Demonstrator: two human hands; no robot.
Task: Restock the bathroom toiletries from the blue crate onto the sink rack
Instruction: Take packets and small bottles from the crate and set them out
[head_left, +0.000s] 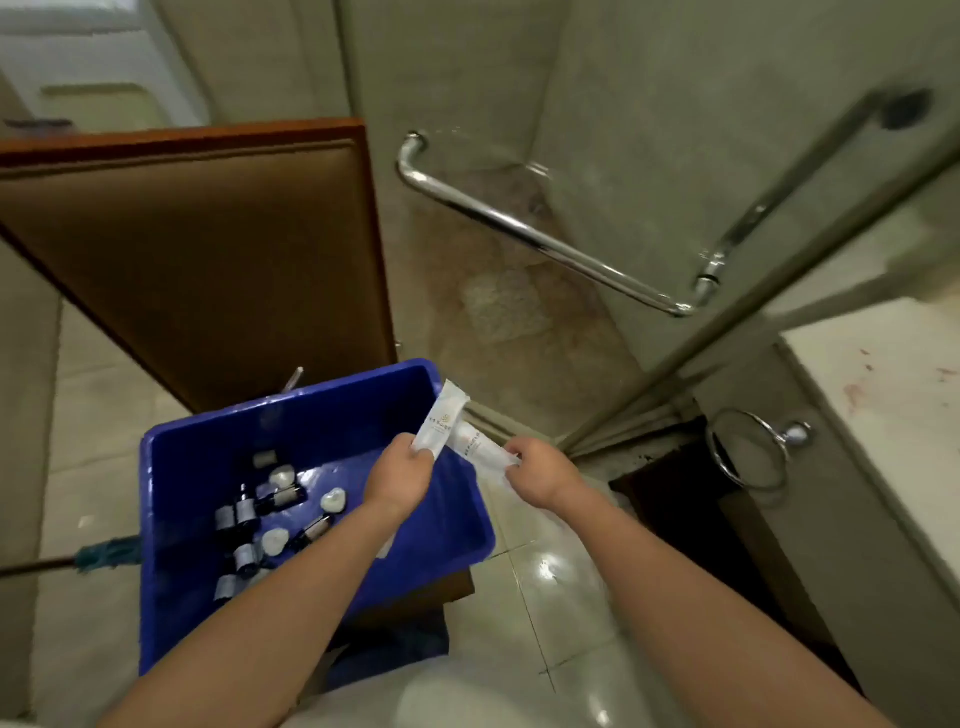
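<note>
The left hand (397, 478) grips the lower end of a white sachet (442, 415), fingers and thumb curled round it, and the sachet stands out from the hand toward one o'clock; the right hand (540, 470) pinches the near end of a second sachet (480, 442), which runs from its fingertips toward ten o'clock and passes behind the first, so the two overlap; whether they touch I cannot tell. Both sachets hang above the far right corner of the blue crate (332, 415), which sits at seven o'clock in the view; both forearms reach in from six o'clock, the left one crossing the crate's open top. On the crate's floor, at nine o'clock of the left hand, lie several small dark bottles (244, 512), tumbled on their sides, and among them a few white heart-shaped soaps (332, 501). At nine o'clock of the crate a mop (104, 553) with a teal head lies over the floor tiles (561, 571); at eleven o'clock stands a brown wooden door (208, 260); at one o'clock a long chrome handle (545, 239) slants across a glass shower door (649, 130); at three o'clock of the right hand a chrome towel ring (794, 434) hangs below a pale countertop (883, 395).
</note>
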